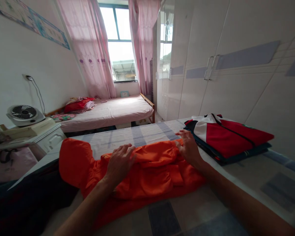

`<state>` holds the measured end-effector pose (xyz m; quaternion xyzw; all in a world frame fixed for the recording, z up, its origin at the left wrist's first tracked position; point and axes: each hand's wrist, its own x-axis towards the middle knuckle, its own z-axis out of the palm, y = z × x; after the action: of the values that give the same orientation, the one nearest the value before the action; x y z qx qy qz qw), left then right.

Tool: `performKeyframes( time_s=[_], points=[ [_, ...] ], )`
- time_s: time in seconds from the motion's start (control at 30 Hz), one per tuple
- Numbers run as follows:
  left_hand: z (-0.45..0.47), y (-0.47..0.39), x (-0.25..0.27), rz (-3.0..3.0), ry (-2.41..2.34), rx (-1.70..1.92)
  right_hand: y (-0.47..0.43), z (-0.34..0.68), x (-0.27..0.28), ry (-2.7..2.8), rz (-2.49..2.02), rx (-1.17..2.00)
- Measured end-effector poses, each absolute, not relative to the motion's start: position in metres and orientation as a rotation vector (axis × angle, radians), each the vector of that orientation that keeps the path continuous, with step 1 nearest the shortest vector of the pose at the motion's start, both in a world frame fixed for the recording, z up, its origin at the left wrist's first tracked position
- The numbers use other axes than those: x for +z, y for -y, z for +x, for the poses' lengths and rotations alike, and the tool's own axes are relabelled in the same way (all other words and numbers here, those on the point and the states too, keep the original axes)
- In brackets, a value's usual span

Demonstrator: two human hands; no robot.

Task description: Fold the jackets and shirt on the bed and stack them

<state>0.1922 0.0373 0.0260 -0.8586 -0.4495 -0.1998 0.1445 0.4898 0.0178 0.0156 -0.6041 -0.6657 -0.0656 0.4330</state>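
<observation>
An orange hooded jacket [152, 177] lies spread across the bed in front of me, its hood toward the left and its cloth creased. My left hand [120, 162] rests over the jacket's upper left part, fingers stretched out and nothing gripped. Near the jacket's far right edge is my right hand [188, 147], its fingers apart and also holding nothing; whether its fingertips press on the cloth I cannot tell. Just right of that hand sits a stack of folded clothes [232, 137], a red, white and black jacket on top of dark garments.
Dark clothing [27, 200] lies at the left on the checked bed sheet [163, 216]. A fan [26, 114] stands on a white cabinet at the left. Beyond are a second bed [110, 113] and a curtained window. A white wardrobe [204, 95] lines the right side.
</observation>
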Motion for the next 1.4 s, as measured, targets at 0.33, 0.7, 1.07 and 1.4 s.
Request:
performKeyframes(
  time_s=[0.33, 0.7, 1.07, 1.4],
  points=[
    [0.167, -0.070, 0.008, -2.527, 1.551, -0.497, 0.001, 0.400, 0.023, 2.630, -0.911, -0.481],
    [0.152, -0.101, 0.016, -2.292, 1.757, -0.461, 0.002, 0.404, 0.021, 2.657, -0.762, -0.567],
    [0.114, -0.060, 0.012, -2.512, 1.098, -0.567, 0.002, 0.496, 0.014, 2.192, -1.554, -0.267],
    [0.116, -0.071, 0.007, -2.416, 1.096, -0.486, -0.030, 0.528, 0.006, 2.293, -1.744, -0.610]
  ],
)
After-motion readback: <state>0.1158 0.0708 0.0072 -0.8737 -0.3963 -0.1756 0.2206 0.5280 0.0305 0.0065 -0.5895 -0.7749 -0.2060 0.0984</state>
